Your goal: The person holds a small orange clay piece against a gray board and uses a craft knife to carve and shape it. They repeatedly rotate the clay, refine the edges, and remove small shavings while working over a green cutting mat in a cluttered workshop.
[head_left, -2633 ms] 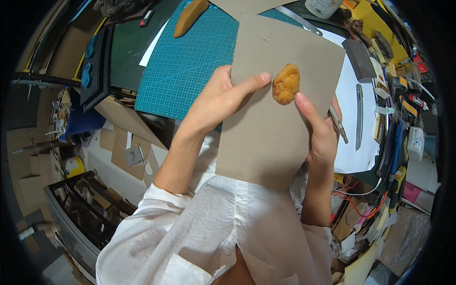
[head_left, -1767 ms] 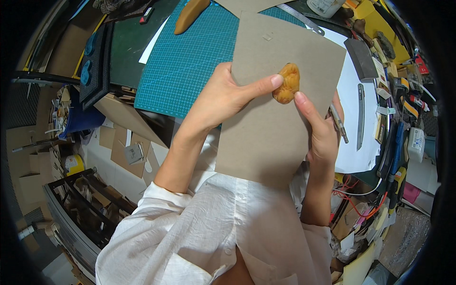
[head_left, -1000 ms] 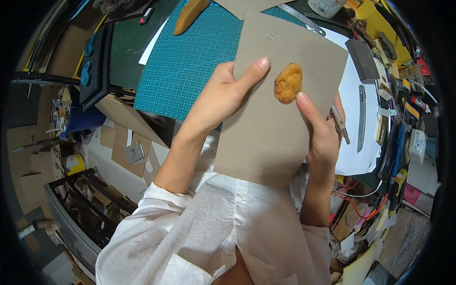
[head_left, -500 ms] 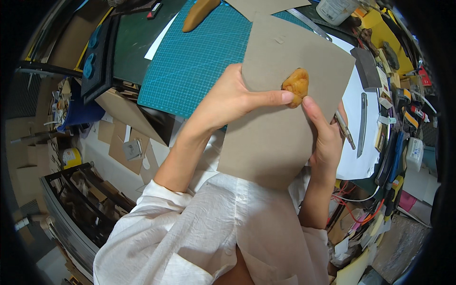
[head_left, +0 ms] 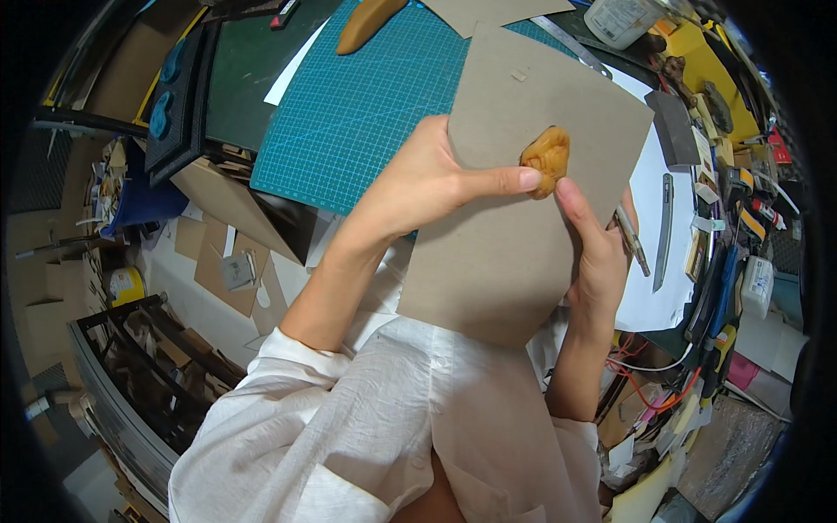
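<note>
Grey card [head_left: 488,253]: your left hand [head_left: 427,179] clasps its left side, fingers hidden beneath; your right hand [head_left: 600,257] clamps its right, a pen [head_left: 634,241] between fingers. Amber lump [head_left: 551,151] sits far right, under your left thumb; uneven pressing could dislodge it.

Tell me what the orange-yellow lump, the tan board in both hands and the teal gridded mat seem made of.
Orange-yellow lump: possibly amber, resin or stone; semi-gloss, going by its mottled tone and soft highlights.
Tan board: probably cardboard, matte, being evenly dull with clean-cut edges.
Teal gridded mat: likely plastic or vinyl, low-sheen, with fine pale grid lines.
</note>
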`<state>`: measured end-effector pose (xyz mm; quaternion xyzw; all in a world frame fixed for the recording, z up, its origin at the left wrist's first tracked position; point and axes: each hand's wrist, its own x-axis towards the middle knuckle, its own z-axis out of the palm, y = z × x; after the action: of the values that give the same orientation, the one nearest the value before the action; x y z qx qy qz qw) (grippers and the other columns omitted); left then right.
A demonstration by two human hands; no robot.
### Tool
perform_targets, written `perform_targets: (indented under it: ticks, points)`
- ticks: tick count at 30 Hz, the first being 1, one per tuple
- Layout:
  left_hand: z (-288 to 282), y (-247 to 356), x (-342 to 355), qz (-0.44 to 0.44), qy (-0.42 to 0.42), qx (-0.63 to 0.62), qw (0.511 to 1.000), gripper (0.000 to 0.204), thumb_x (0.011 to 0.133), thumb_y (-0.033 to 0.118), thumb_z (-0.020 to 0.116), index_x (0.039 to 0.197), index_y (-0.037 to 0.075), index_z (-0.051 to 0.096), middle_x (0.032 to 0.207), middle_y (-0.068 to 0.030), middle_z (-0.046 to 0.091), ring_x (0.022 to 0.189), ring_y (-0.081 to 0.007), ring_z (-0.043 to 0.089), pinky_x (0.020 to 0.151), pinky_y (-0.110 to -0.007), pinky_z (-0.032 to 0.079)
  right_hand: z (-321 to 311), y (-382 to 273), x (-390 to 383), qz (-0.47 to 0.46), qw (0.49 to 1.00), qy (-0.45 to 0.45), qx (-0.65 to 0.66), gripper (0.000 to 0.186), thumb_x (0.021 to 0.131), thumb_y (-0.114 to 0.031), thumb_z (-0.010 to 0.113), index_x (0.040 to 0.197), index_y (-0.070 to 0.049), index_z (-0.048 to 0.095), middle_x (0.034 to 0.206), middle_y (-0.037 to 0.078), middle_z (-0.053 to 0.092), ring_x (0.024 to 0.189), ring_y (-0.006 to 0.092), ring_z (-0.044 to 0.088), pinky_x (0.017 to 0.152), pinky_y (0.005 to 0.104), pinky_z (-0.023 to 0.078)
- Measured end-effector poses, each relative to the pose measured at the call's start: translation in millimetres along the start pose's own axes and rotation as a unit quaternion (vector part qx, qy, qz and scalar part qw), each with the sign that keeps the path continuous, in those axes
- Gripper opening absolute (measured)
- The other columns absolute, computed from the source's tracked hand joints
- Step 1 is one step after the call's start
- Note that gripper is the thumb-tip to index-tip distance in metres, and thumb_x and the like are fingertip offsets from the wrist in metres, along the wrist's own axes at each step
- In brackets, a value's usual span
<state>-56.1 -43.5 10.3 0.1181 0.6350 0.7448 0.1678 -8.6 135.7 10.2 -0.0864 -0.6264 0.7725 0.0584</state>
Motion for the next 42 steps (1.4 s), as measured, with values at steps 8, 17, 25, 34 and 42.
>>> perform_targets:
  ticks: [8,17,25,34,42]
  points:
    - [-1.4,-5.0,1.1,-0.042,0.044,0.012,0.998,0.048,0.091,0.041,0.063,0.109,-0.004,0.062,0.097,-0.0086,0.067,0.085,-0.0113,0.062,0.076,-0.026,0.051,0.9,1.0,-0.3,-0.005,1.000,0.012,0.008,0.048,0.080,-0.005,0.074,0.123,0.000,0.052,0.109,0.012,0.064,0.097,0.0178,0.062,0.086,0.0292,0.050]
    - [-4.1,-9.1,1.3,-0.053,0.042,0.045,0.997,0.052,0.092,0.045,0.060,0.108,-0.004,0.063,0.096,-0.0108,0.067,0.083,-0.0121,0.064,0.075,-0.025,0.052,2.5,-0.9,-1.6,0.009,1.000,0.020,0.002,0.051,0.079,-0.005,0.075,0.124,0.000,0.052,0.109,0.012,0.064,0.099,0.0189,0.063,0.087,0.0298,0.051]
    - [1.1,-2.4,1.2,-0.003,0.039,-0.014,0.999,0.045,0.083,0.032,0.075,0.106,-0.004,0.064,0.094,-0.0109,0.068,0.081,-0.0131,0.065,0.073,-0.027,0.054,3.5,-1.6,-0.9,-0.001,1.000,0.013,0.011,0.050,0.079,-0.004,0.075,0.124,0.000,0.052,0.109,0.012,0.064,0.098,0.0182,0.063,0.087,0.0292,0.051]
    - [-0.6,-3.1,1.2,-0.023,0.039,0.005,0.999,0.046,0.083,0.033,0.075,0.107,-0.005,0.063,0.094,-0.0110,0.068,0.079,-0.0131,0.065,0.071,-0.027,0.054,1.5,0.4,-0.4,-0.005,1.000,0.004,0.002,0.048,0.080,-0.005,0.074,0.123,0.001,0.052,0.109,0.012,0.064,0.097,0.0178,0.063,0.086,0.0291,0.050]
    - [-1.0,7.9,-1.0,-0.066,0.043,-0.003,0.997,0.048,0.084,0.035,0.071,0.106,-0.006,0.062,0.095,-0.0106,0.068,0.083,-0.0132,0.064,0.075,-0.026,0.052,5.5,-0.3,-1.8,-0.011,1.000,0.010,0.000,0.046,0.081,-0.006,0.073,0.121,0.001,0.052,0.106,0.012,0.065,0.094,0.0177,0.063,0.085,0.0293,0.050]
